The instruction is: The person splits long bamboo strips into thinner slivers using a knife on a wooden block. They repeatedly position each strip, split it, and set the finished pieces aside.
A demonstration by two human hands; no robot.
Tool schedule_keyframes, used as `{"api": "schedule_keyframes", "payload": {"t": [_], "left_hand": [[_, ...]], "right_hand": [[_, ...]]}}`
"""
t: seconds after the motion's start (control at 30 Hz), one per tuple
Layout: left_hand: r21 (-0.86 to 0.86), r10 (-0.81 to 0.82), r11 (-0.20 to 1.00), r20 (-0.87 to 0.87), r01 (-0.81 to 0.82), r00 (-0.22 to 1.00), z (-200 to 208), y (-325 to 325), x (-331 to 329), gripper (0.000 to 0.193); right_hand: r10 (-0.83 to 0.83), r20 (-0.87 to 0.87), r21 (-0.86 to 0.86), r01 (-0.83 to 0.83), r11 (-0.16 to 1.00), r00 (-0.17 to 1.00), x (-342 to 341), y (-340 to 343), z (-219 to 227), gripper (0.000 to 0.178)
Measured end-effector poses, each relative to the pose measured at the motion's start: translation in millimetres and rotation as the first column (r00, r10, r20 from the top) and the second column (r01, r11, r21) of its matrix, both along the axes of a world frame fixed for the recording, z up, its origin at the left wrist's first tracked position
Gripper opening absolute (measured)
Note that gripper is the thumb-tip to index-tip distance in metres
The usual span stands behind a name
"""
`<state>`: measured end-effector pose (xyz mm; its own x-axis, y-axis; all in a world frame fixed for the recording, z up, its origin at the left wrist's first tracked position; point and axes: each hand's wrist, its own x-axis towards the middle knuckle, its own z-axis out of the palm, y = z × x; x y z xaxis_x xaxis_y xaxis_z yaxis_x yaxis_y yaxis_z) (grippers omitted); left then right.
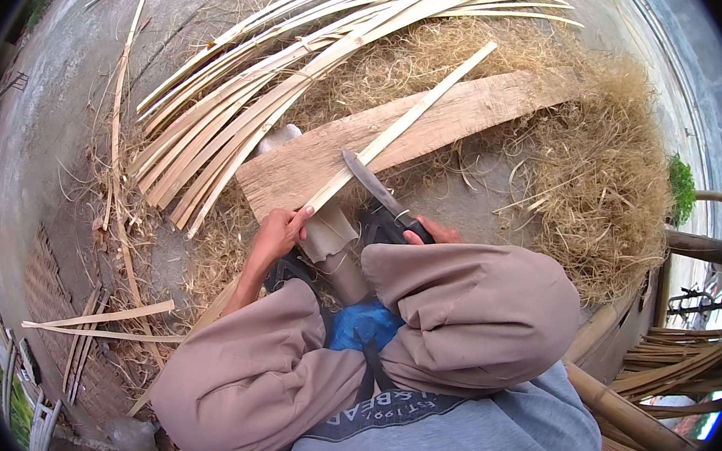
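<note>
My left hand (278, 235) pinches the near end of a long pale bamboo strip (434, 98). The strip slants away over a broad wooden board (509, 106), its far tip reaching past the board's far edge. In my right hand (438, 230), beside my right knee, is the dark handle of a knife (378, 189). The knife points up and to the left, its blade tip close against the strip over the board; whether the edge touches it I cannot tell. My right fingers are partly hidden by the handle and knee.
A fan of split bamboo strips (255, 113) lies beyond the board to the left. Curly shavings (605, 187) heap on the right and around the board. Loose strips (112, 324) rest at the left. A bamboo pole (632, 417) and bundled strips (679, 369) are at the right.
</note>
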<state>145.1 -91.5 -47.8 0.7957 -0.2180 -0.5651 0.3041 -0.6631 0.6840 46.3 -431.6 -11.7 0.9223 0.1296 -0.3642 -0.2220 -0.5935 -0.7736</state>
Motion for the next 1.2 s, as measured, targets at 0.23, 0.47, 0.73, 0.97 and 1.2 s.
{"api": "schedule_keyframes", "payload": {"t": [0.23, 0.47, 0.73, 0.97, 1.2], "left_hand": [[-0.091, 0.016, 0.996, -0.079, -0.024, 0.997, -1.9, 8.6, 1.3, 0.068], [-0.146, 0.005, 0.989, -0.122, -0.023, 0.993, -2.2, 6.4, 2.4, 0.07], [-0.123, -0.017, 0.992, -0.133, 0.001, 0.991, 0.9, 10.1, 3.8, 0.071], [-0.14, -0.016, 0.99, -0.197, -0.012, 0.98, 7.6, 10.2, 4.0, 0.069], [-0.163, -0.014, 0.986, -0.221, -0.023, 0.975, 6.8, 19.2, 2.3, 0.073]], "right_hand": [[-0.421, 0.152, -0.162, 0.443, 0.882, 0.894, 27.1, -21.6, -25.2, 0.038], [-0.312, 0.281, -0.197, 0.373, 0.907, 0.908, 29.7, -44.4, -37.3, 0.041], [-0.189, 0.363, -0.33, 0.316, 0.889, 0.912, 44.0, -60.0, -38.0, 0.043], [-0.037, 0.444, -0.377, 0.224, 0.898, 0.895, 47.9, -76.4, -37.8, 0.04], [0.163, 0.607, -0.371, 0.096, 0.924, 0.778, 53.2, -66.2, -51.7, 0.04]]}}
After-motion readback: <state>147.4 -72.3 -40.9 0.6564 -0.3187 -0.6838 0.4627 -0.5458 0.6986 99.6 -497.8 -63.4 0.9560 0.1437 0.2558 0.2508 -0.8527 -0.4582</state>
